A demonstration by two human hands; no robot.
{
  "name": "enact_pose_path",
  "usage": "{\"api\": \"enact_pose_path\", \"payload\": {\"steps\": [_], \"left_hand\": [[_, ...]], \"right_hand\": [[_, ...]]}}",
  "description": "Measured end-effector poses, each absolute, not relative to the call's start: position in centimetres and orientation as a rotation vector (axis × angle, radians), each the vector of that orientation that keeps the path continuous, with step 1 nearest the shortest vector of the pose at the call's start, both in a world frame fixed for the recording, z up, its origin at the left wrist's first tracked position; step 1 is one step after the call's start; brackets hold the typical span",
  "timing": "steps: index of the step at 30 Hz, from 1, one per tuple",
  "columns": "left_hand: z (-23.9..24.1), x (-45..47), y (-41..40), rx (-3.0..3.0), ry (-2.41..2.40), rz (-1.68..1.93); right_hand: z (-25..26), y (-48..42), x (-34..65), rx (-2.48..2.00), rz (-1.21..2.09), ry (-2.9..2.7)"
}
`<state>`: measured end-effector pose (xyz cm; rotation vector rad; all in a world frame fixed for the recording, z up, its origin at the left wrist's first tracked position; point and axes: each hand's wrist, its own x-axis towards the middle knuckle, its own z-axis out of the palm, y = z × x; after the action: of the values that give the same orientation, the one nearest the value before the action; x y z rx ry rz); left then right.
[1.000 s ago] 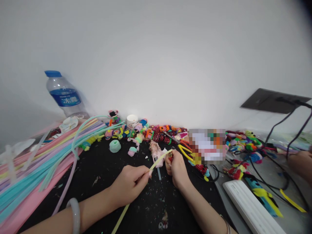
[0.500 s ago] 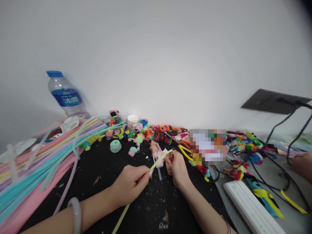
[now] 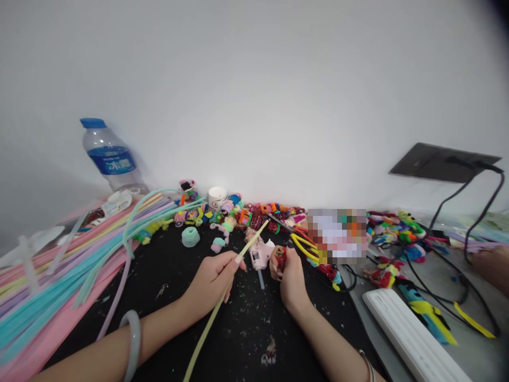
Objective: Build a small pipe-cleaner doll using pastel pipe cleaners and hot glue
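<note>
A long pale yellow pipe cleaner (image 3: 209, 322) is pinched between the thumb and fingers of my left hand (image 3: 214, 281). Its upper tip points up and right, and its tail runs down past the lower edge of the view. My right hand (image 3: 292, 276) is wrapped round what looks like a red lighter (image 3: 280, 257), mostly covered by the fingers. The two hands are apart. Between and just beyond them lies a pale pink glue gun (image 3: 260, 257) with a clear glue stick (image 3: 261, 279) poking out. A mint green coiled piece (image 3: 191, 237) rests farther left on the black mat (image 3: 234, 339).
Bundles of coloured pipe cleaners (image 3: 99, 254) fill the left, below a leaning water bottle (image 3: 113, 159). Small fuzzy figures and a paper cup (image 3: 217, 197) line the wall. Yellow-handled scissors (image 3: 304, 246), black cables, a white power strip (image 3: 409, 334) and another person's hand (image 3: 491, 270) are at right.
The pipe cleaner's tip has swung away from my right hand, up and left. My left hand has turned more upright and shifted slightly left. My right hand keeps its red lighter.
</note>
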<state>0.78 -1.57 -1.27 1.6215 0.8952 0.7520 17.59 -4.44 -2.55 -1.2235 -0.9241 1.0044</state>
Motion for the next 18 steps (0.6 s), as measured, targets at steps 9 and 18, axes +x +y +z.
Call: {"api": "enact_pose_path", "payload": {"steps": [9,18], "left_hand": [[-1.7,0.9,-1.2,1.354,0.715,0.716],[-1.7,0.9,-1.4,1.248,0.527,0.488]], "right_hand": [[-1.5,-5.1,17.4,-1.187,0.767,-1.094],[-0.5,-5.9,16.1,-1.244,0.777,-1.116]]}}
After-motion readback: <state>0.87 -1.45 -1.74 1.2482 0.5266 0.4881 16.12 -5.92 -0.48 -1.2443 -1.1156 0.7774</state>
